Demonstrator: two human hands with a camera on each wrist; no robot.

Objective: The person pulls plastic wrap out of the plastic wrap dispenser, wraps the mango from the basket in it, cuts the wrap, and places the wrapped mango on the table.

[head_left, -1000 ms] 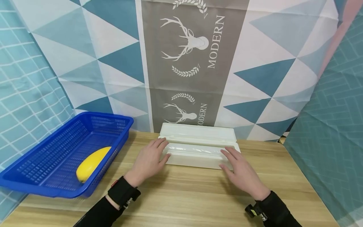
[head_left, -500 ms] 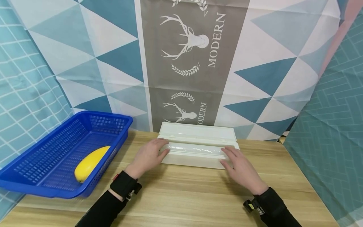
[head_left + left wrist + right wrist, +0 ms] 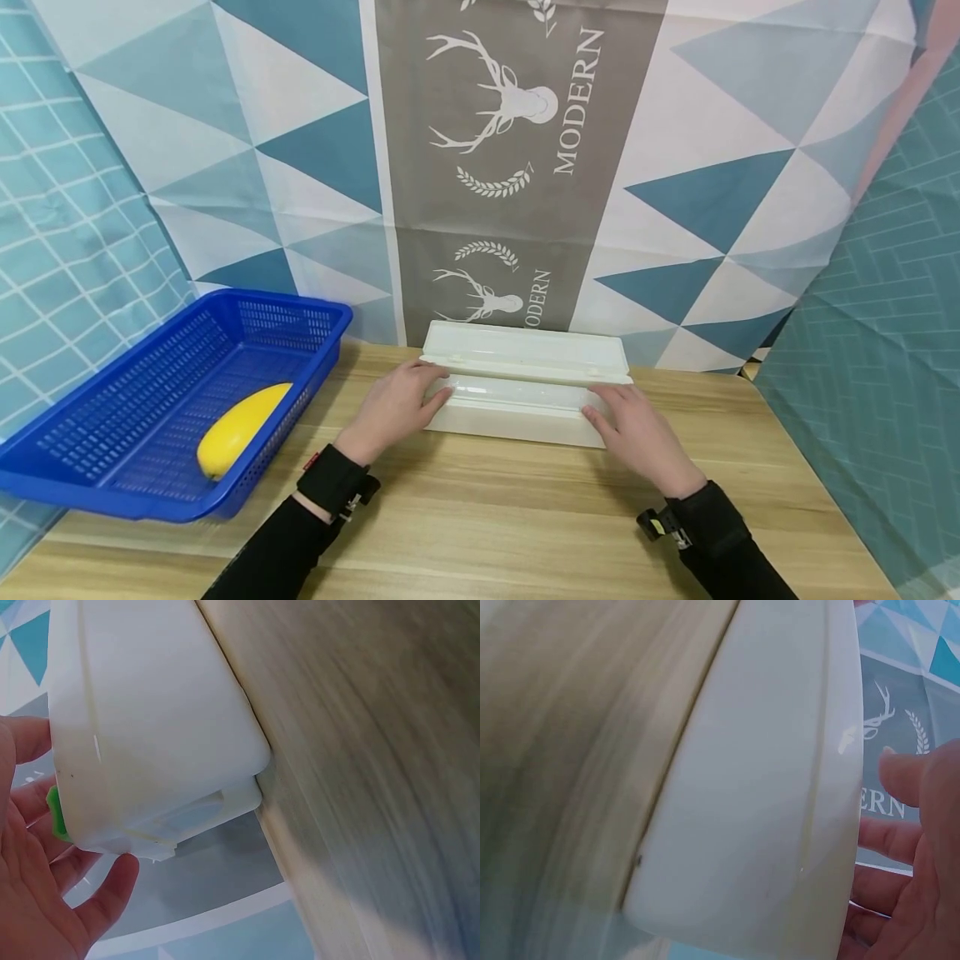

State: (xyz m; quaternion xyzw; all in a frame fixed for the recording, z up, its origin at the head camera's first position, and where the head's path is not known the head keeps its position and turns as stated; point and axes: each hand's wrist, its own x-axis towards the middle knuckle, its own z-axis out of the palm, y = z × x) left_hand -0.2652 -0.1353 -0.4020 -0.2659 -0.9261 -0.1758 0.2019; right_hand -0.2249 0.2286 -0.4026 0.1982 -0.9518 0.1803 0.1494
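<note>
A long white plastic box (image 3: 517, 427) lies on the table with its lid (image 3: 525, 348) tipped back. Inside is a shiny roll that looks like cling film (image 3: 517, 393). My left hand (image 3: 393, 408) is at the left end, thumb and fingers relaxed around the roll's end. At the opposite end my right hand (image 3: 637, 433) reaches over the rim, its fingertips partly hidden. The left wrist view shows a small green piece (image 3: 56, 814) beside my left fingers at the box's edge. My right thumb (image 3: 904, 780) stands off the box wall in the right wrist view.
A blue plastic basket (image 3: 161, 504) stands at the left with a yellow mango-like fruit (image 3: 236, 433) in it. Patterned cloth (image 3: 495, 200) hangs behind the wooden table (image 3: 495, 533), close behind the box lid. More cloth (image 3: 885, 333) borders the right side.
My right hand has shifted slightly left and inward, its fingers now down at the roll's end. My left hand has settled closer onto the box's left end. The box stays put.
</note>
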